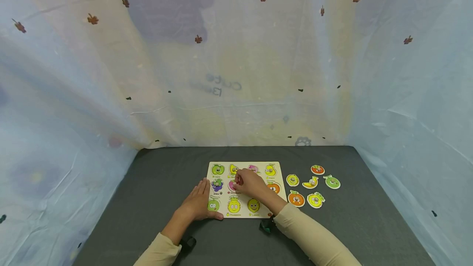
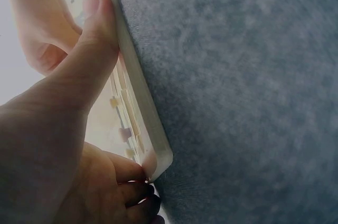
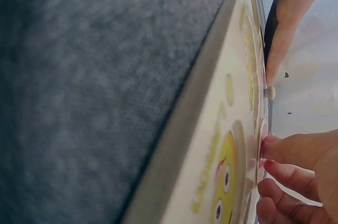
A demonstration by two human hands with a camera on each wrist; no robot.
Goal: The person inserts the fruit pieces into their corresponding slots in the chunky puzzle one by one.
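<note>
A pale wooden puzzle board (image 1: 244,213) with fruit pictures lies flat on the dark table. My left hand (image 1: 197,202) rests at its near left corner, fingers extended along the left edge and thumb (image 2: 97,28) against the front edge. Over the middle row, my right hand (image 1: 253,184) pinches a pink fruit piece (image 3: 264,131) between thumb and fingertips, close over the board. In the head view the fingers partly cover this piece. Grapes (image 1: 217,184) show on the board to its left, a yellow smiling lemon (image 1: 253,205) nearer the front.
Right of the board lie several loose knobbed fruit pieces, among them an orange (image 1: 296,198), a banana (image 1: 310,182), a pineapple (image 1: 315,200) and a green fruit (image 1: 332,182). A pale printed curtain (image 1: 244,126) hangs around the table (image 1: 166,175) at the back and sides.
</note>
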